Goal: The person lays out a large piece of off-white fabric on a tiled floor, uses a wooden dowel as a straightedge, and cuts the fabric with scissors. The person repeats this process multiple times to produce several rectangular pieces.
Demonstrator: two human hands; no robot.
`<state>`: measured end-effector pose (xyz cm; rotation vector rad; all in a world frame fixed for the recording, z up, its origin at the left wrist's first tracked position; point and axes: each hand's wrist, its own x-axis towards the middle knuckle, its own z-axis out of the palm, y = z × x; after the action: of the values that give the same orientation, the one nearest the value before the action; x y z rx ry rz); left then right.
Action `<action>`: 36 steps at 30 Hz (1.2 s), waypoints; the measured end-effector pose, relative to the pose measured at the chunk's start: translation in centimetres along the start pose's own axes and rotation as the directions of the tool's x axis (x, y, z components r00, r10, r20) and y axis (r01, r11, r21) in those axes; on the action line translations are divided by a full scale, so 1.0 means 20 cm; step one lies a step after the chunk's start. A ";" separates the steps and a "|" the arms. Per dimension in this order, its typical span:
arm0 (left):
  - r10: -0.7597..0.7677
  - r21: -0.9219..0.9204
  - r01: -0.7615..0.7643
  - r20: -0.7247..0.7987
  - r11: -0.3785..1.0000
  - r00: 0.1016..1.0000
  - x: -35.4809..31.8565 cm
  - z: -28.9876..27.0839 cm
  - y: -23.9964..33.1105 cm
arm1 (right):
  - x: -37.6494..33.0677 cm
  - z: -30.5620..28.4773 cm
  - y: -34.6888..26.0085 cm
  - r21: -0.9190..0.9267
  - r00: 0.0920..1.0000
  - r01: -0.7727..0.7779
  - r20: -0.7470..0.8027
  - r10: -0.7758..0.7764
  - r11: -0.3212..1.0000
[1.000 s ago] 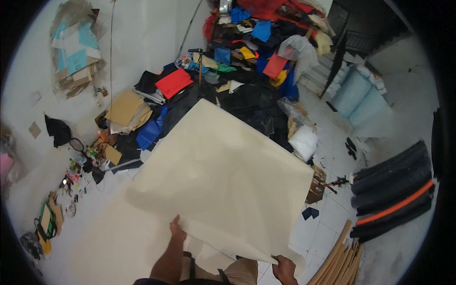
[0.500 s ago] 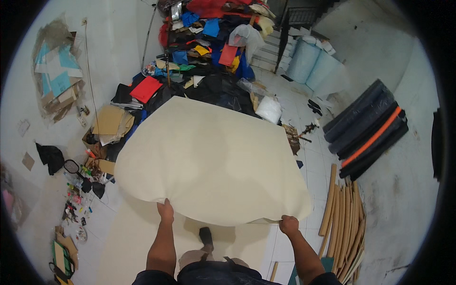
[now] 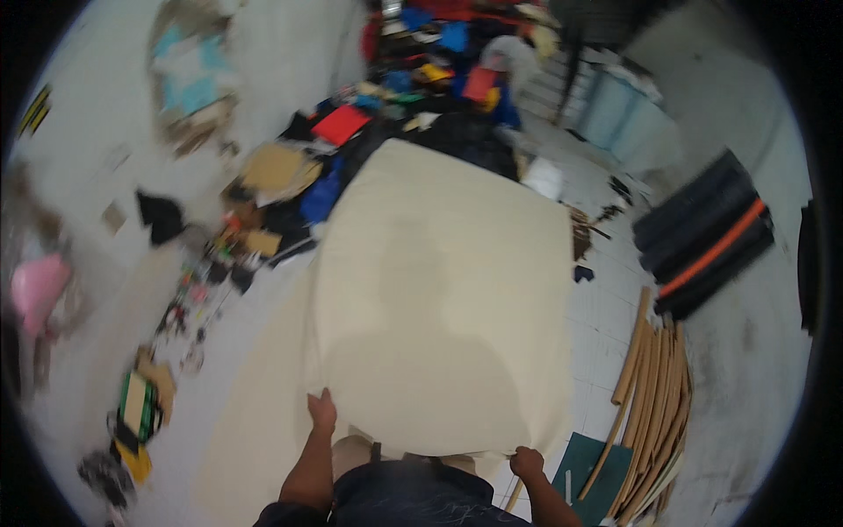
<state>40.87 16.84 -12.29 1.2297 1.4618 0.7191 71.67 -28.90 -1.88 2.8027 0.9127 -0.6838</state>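
Large cream sheet (image 3: 443, 299) filling the frame's centre, spreading out flat above the floor, left hand (image 3: 322, 410) pinching its near edge at lower centre, right hand (image 3: 527, 461) seemingly gripping the lower-right corner, fingers blurred, cardboard tubes (image 3: 654, 386) lying at right.

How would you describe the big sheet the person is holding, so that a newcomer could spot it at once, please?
Start from the heap of coloured scraps on the pale floor. Nearer the person lies the cream sheet, gripped along its near edge by the left hand and the right hand. It is the largest thing there and plain, with no bright colour.
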 end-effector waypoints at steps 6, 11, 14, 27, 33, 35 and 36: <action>0.059 0.410 -0.098 0.105 0.907 0.993 -0.19 -0.47 -0.38 | -0.54 0.32 -0.25 -0.112 0.977 0.208 -0.018 -0.211 0.972; -0.003 0.143 0.014 -0.076 0.990 0.997 -0.48 -0.80 -0.18 | -0.83 0.40 -0.35 -0.347 0.977 0.212 0.110 -0.185 0.913; -0.120 0.104 0.118 0.012 0.988 0.993 -0.68 -1.11 -0.23 | -1.07 0.37 -0.33 -0.415 0.982 0.184 0.113 -0.150 0.891; 0.079 0.361 -0.140 0.177 0.922 0.981 -1.13 -1.76 -0.59 | -1.84 0.73 -0.53 -0.483 0.968 0.135 0.250 -0.012 0.865; 0.092 0.086 -0.092 0.004 0.992 0.996 -1.32 -2.30 -0.69 | -2.47 0.92 -0.80 -0.258 0.995 -0.069 0.055 0.086 0.964; 0.166 0.090 -0.161 -0.055 0.983 0.985 -1.34 -2.44 -0.73 | -2.66 1.02 -0.85 -0.142 0.994 -0.108 -0.009 0.108 0.984; 0.206 0.004 -0.206 -0.046 0.978 0.977 -1.39 -2.48 -0.69 | -2.76 1.05 -0.84 -0.096 0.992 -0.122 -0.037 0.119 0.988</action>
<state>-12.54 -4.81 -2.09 1.3863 1.3838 0.8926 14.31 -49.65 4.75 2.7612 0.7523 -0.5646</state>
